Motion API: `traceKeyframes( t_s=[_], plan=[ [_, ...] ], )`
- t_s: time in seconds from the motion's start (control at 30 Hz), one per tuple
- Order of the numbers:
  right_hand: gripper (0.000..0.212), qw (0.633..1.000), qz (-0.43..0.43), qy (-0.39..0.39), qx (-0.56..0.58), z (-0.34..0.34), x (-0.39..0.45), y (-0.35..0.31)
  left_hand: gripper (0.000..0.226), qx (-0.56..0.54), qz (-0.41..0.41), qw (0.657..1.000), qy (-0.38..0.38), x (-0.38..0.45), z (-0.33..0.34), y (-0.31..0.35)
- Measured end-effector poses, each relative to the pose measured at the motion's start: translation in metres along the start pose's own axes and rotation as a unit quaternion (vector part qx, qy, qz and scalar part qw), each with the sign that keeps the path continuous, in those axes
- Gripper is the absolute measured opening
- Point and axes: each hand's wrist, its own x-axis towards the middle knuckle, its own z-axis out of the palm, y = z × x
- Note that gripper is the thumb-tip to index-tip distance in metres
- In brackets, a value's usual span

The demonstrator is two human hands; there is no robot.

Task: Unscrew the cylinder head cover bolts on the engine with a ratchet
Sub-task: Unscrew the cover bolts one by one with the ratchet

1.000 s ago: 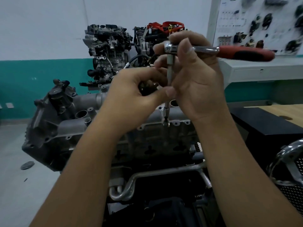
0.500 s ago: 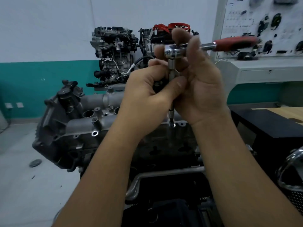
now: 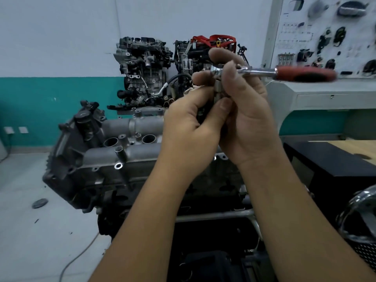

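Two hands are raised together above the grey engine, which stands below them with open round holes in its top. The right hand grasps the metal head of the ratchet, whose red handle points to the right, well above the engine. The left hand pinches the ratchet's short extension bar between thumb and curled fingers.

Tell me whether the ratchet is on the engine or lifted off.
Lifted off: both hands hold the ratchet in the air above the engine.
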Motion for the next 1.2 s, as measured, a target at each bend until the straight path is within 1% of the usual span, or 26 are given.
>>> traceKeyframes(
  t_s=[0.07,0.2,0.23,0.3,0.33,0.37,0.43,0.47,0.5,0.57,0.6,0.63,0.67,0.7,0.77,0.83,0.9,0.97,1.0,1.03,1.1,1.17,1.2],
  plan=[
    [0.042,1.0,-0.003,0.001,-0.014,0.003,-0.001,0.001,0.012,-0.026,-0.011,1.0,0.01,-0.002,0.002,0.0],
    [0.055,0.999,0.044,0.025,-0.004,0.001,-0.003,0.002,0.016,-0.065,-0.041,0.997,0.019,-0.004,0.004,0.001],
    [0.053,0.998,0.048,0.03,-0.007,0.001,-0.002,0.002,0.016,-0.07,-0.042,0.997,0.018,-0.004,0.004,0.001],
    [0.03,0.999,0.029,0.02,-0.03,0.004,-0.003,0.001,0.016,-0.073,-0.041,0.996,0.013,-0.004,0.004,0.002],
    [0.024,0.999,0.009,0.018,-0.041,0.006,-0.003,0.001,0.017,-0.072,-0.039,0.997,0.011,-0.004,0.004,0.002],
    [0.028,0.998,-0.013,0.023,-0.051,0.007,-0.002,0.001,0.018,-0.07,-0.038,0.997,0.006,-0.003,0.003,0.003],
    [0.043,0.995,-0.046,0.04,-0.083,0.008,-0.001,0.001,0.019,-0.069,-0.045,0.997,-0.009,-0.002,0.001,0.002],
    [0.045,0.994,-0.049,0.039,-0.091,0.009,-0.001,0.001,0.02,-0.068,-0.052,0.996,-0.018,-0.002,-0.001,0.002],
    [0.049,0.995,-0.036,0.042,-0.085,0.008,0.0,0.001,0.023,-0.064,-0.055,0.996,-0.026,-0.001,-0.002,0.002],
    [0.064,0.997,0.018,0.064,-0.037,0.003,0.001,0.002,0.025,-0.045,-0.051,0.997,-0.037,0.0,-0.003,0.0],
    [0.061,0.997,0.035,0.068,-0.024,0.002,0.002,0.004,0.025,-0.04,-0.044,0.997,-0.038,0.0,-0.002,0.0],
    [0.049,0.997,0.035,0.062,-0.027,0.003,0.003,0.004,0.024,-0.042,-0.039,0.998,-0.036,-0.001,-0.002,0.0],
    [0.032,0.998,0.022,0.052,-0.039,0.004,0.003,0.005,0.023,-0.054,-0.039,0.997,-0.035,-0.001,-0.001,-0.001],
    [0.024,0.997,-0.009,0.046,-0.057,0.004,0.003,0.006,0.021,-0.071,-0.041,0.996,-0.036,-0.001,-0.001,-0.001],
    [0.032,0.992,-0.074,0.044,-0.096,0.005,0.004,0.006,0.021,-0.1,-0.041,0.993,-0.036,-0.002,0.0,0.001],
    [0.039,0.989,-0.099,0.03,-0.11,0.005,0.004,0.007,0.02,-0.091,-0.032,0.995,-0.026,-0.003,0.001,-0.001],
    [0.04,0.993,-0.064,0.029,-0.091,0.004,0.004,0.008,0.013,-0.063,-0.015,0.998,-0.006,-0.002,0.003,-0.006],
    [0.053,0.997,0.007,0.053,-0.059,0.002,0.005,0.007,0.009,-0.057,-0.014,0.998,-0.002,-0.002,0.004,-0.008],
    [0.054,0.997,0.029,0.058,-0.044,0.002,0.005,0.007,0.009,-0.056,-0.014,0.998,-0.006,-0.002,0.004,-0.008],
    [0.048,0.998,0.027,0.052,-0.038,0.002,0.005,0.006,0.011,-0.057,-0.014,0.998,-0.008,-0.003,0.004,-0.008],
    [0.032,0.997,-0.027,0.043,-0.063,0.003,0.005,0.004,0.018,-0.072,-0.029,0.997,-0.008,-0.003,0.003,-0.006],
    [0.035,0.993,-0.074,0.032,-0.092,0.003,0.004,0.003,0.019,-0.079,-0.046,0.996,-0.012,-0.004,0.002,-0.007],
    [0.038,0.993,-0.074,0.022,-0.092,0.002,0.004,0.004,0.017,-0.08,-0.051,0.995,-0.015,-0.004,0.002,-0.007]
  ],
)
